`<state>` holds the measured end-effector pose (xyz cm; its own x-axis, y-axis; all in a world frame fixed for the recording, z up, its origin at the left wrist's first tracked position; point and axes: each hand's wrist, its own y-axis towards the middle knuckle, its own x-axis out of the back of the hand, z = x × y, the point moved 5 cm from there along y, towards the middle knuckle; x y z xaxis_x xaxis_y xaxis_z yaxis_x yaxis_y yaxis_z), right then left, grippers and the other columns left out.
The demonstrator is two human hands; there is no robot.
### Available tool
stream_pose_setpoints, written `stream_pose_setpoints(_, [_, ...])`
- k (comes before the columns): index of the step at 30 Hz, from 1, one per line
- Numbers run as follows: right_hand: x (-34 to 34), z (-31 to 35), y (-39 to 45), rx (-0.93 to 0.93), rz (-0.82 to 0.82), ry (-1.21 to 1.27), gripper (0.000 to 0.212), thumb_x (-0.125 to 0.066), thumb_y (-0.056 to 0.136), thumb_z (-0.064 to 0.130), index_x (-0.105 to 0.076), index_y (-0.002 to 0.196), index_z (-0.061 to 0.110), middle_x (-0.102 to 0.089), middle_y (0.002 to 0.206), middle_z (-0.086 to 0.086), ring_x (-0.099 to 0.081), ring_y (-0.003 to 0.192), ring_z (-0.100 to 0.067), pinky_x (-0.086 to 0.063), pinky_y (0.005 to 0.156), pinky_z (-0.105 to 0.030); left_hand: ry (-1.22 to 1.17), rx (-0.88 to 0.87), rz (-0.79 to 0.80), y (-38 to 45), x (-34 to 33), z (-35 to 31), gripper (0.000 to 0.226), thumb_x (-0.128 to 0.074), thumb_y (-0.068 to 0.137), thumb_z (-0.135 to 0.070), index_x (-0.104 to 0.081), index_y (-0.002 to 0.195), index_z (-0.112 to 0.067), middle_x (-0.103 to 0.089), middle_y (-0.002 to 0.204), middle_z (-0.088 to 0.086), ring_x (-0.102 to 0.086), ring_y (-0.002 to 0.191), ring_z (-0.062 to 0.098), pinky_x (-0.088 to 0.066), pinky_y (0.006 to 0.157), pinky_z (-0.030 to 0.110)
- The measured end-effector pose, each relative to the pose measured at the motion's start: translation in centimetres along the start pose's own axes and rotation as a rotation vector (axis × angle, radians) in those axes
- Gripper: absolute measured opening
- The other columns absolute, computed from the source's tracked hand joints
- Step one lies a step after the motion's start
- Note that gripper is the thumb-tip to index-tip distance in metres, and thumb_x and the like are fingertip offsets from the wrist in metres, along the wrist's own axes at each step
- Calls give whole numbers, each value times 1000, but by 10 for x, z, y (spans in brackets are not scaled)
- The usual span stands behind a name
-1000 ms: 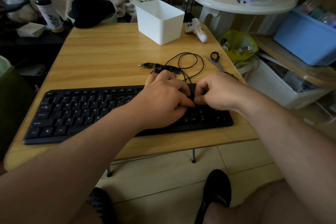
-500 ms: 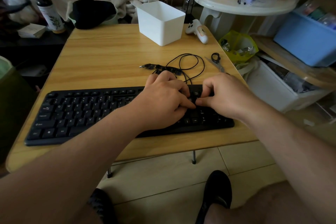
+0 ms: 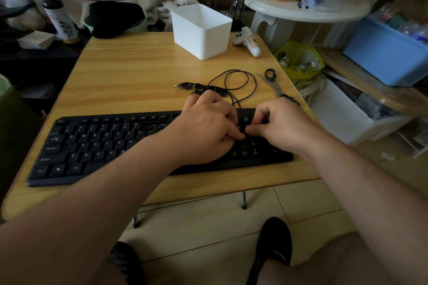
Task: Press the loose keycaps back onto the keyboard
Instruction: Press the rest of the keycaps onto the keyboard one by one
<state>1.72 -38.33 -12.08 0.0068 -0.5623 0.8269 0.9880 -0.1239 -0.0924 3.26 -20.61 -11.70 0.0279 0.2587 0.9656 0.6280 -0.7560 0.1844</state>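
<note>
Keyboard (image 3: pixel 97 146): one, lying on the counter (image 3: pixel 139 76), long axis running left to right. Left hand (image 3: pixel 203 129) and right hand (image 3: pixel 280 127): two, fingertips meeting over the block between letters and number pad; both equally near. Fingers curling down, seemingly pinching or pressing a keycap hidden beneath them; cannot tell. Loose keycaps (image 3: pixel 208 88): a small cluster lying just beyond the left hand, count unclear.

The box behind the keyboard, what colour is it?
The box is plain white, seen in the head view.
</note>
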Motion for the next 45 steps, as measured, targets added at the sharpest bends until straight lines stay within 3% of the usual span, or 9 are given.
stream_pose_setpoints(5, [3, 2, 6, -9, 60, 9, 21, -88, 80, 36, -73, 73, 24, -70, 78, 10, -64, 79, -10, -51, 67, -31, -14, -14, -8, -2, 1, 0, 30, -60, 97, -40, -70, 122, -54, -57, 125, -20, -36, 129, 20, -29, 105, 45])
stream_pose_setpoints(10, [17, -7, 11, 1, 17, 130, 18, -87, 82, 32, -72, 78, 21, -65, 73, 5, -59, 73, -15, -55, 72, -43, -30, -21, -30, 0, 1, 3, 29, -62, 97, -38, -71, 121, -52, -56, 123, -21, -36, 127, 18, -30, 105, 45])
stream_pose_setpoints(16, [14, -7, 5, -2, 43, 86, 25, -89, 78, 39, -71, 75, 22, -60, 54, 18, -53, 60, -5, -40, 58, -27, -18, -13, -94, 2, 1, 4, 25, -64, 95, -37, -75, 114, -49, -59, 121, -22, -39, 124, 19, -25, 97, 38])
stream_pose_setpoints(21, [5, -4, 3, 6, 41, 16, 26, -87, 82, 41, -70, 75, 22, -57, 62, 11, -51, 61, -7, -35, 55, -26, 0, -10, -98, 3, -1, 3, 33, -61, 95, -37, -71, 125, -46, -59, 122, -18, -39, 123, 21, -23, 95, 38])
stream_pose_setpoints(26, [12, -4, 1, 102, 38, -14, 11, -83, 87, 30, -74, 87, 37, -57, 72, 9, -52, 68, -12, -41, 60, -29, 1, -3, -89, 3, -3, 2, 34, -61, 96, -39, -69, 129, -46, -58, 123, -18, -39, 125, 22, -23, 96, 38])
stream_pose_setpoints(32, [15, 2, -16, 339, 50, -244, 18, -78, 89, 34, -78, 103, 46, -61, 97, 22, -45, 98, -9, -41, 90, -36, 6, -17, -91, 3, -5, 1, 35, -55, 96, -40, -69, 128, -47, -60, 122, -16, -40, 124, 22, -25, 96, 40])
stream_pose_setpoints(36, [14, 4, -18, 280, 13, -367, 11, -73, 93, 37, -79, 102, 39, -65, 100, 17, -50, 104, -15, -46, 92, -38, 26, -21, -96, 2, -8, -1, 36, -53, 94, -41, -73, 123, -46, -61, 119, -15, -44, 121, 24, -32, 97, 46])
stream_pose_setpoints(40, [12, -1, -20, 139, 31, -193, 13, -71, 96, 30, -80, 105, 35, -68, 89, 20, -59, 87, 2, -40, 69, -14, 72, -39, -133, 1, -9, 0, 32, -57, 95, -40, -73, 122, -46, -62, 117, -15, -45, 119, 25, -28, 92, 42])
stream_pose_setpoints(45, [8, 0, -25, 43, 80, -80, 16, -67, 99, 30, -79, 110, 34, -72, 101, 15, -64, 98, -7, -55, 87, -32, 153, -41, -160, 3, -7, -5, 43, -40, 91, -43, -78, 113, -44, -64, 114, -12, -50, 115, 28, -37, 90, 48])
